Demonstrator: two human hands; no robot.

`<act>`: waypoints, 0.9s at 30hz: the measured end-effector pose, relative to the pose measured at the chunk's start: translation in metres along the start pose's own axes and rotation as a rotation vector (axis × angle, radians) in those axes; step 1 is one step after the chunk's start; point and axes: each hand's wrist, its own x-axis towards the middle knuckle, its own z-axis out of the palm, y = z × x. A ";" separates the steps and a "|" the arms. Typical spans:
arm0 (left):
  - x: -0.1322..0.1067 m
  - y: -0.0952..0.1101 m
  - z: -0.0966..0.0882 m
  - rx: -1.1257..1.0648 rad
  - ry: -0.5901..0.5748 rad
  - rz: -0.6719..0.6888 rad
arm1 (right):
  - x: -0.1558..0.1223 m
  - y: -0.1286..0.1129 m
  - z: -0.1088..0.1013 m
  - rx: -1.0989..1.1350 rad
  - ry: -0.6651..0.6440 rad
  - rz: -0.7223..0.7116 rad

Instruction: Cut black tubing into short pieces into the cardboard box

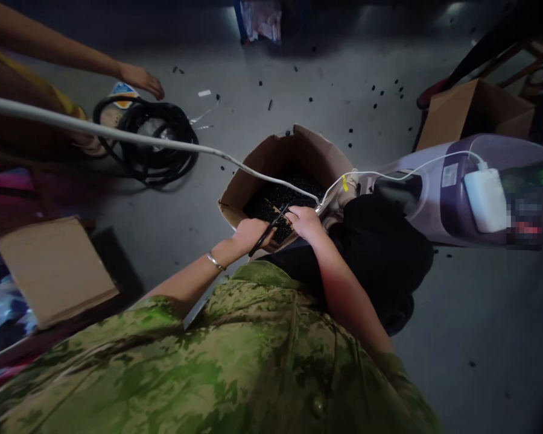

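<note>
My left hand (250, 234), with a silver bracelet at its wrist, is wrapped round a thin black strip (263, 237). The strip slants up and to the right, over the near side of a cardboard box (256, 163). Close to the strip's far end, my right hand (305, 222) has its fingers pinched together; what lies between them is too small to make out. Many small black pieces (294, 185) fill the bottom of the box, which stands open in front of my lap.
A white cable (176, 144) crosses above the box. Left are a coiled black hose (181, 154), another person's hand (140, 79) and a cardboard piece (57, 271). Right are a purple-white appliance (428, 181) and an open carton (450, 111). Small black bits dot the floor.
</note>
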 end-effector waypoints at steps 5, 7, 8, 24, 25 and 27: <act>0.003 -0.003 -0.005 -0.031 -0.010 0.031 | -0.001 -0.003 0.001 0.074 -0.059 -0.019; 0.004 -0.004 -0.004 -0.060 -0.007 0.048 | -0.001 -0.004 0.002 0.089 -0.075 -0.036; 0.005 -0.004 -0.004 -0.072 -0.002 0.055 | -0.001 -0.004 0.002 0.086 -0.080 -0.045; 0.015 0.000 0.007 -0.123 0.057 -0.002 | -0.003 -0.008 0.007 -0.112 -0.071 -0.061; 0.017 -0.001 0.008 -0.131 0.065 0.004 | -0.002 -0.008 0.008 -0.106 -0.083 -0.066; 0.022 -0.001 0.007 -0.131 0.062 0.021 | -0.001 -0.008 0.011 -0.099 -0.093 -0.053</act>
